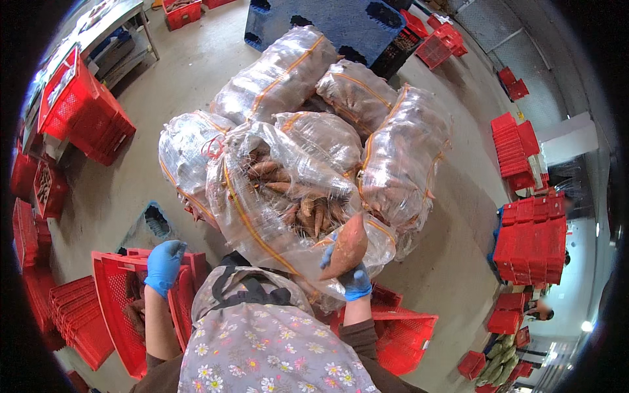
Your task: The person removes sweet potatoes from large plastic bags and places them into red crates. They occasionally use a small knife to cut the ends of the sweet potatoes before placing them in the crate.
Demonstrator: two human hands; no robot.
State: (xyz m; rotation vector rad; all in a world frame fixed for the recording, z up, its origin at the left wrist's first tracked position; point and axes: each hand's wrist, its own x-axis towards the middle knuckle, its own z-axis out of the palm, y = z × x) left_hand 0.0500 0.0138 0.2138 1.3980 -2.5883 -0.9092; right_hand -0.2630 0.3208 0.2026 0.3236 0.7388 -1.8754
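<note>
My right hand point(355, 281), in a blue glove, is closed around a large sweet potato point(348, 248) near the opening of a clear plastic sack point(245, 226) with an orange stripe. Inside that torn sack lie many smaller sweet potatoes point(314, 213). On the left, my gloved left hand point(166, 263) is above the rim of a red plastic crate point(115, 294) holding a few sweet potatoes; its fingers are curled, and whether anything is in them cannot be told. Several more full sacks point(403, 152) lie heaped behind the torn one.
A red crate point(405, 339) stands beside my right arm. Stacked red crates point(86, 110) stand by a metal table point(110, 27) at upper left, and more crates point(530, 240) at right. A blue plastic pallet point(319, 19) lies beyond the sacks. Part of a person point(540, 310) shows far right.
</note>
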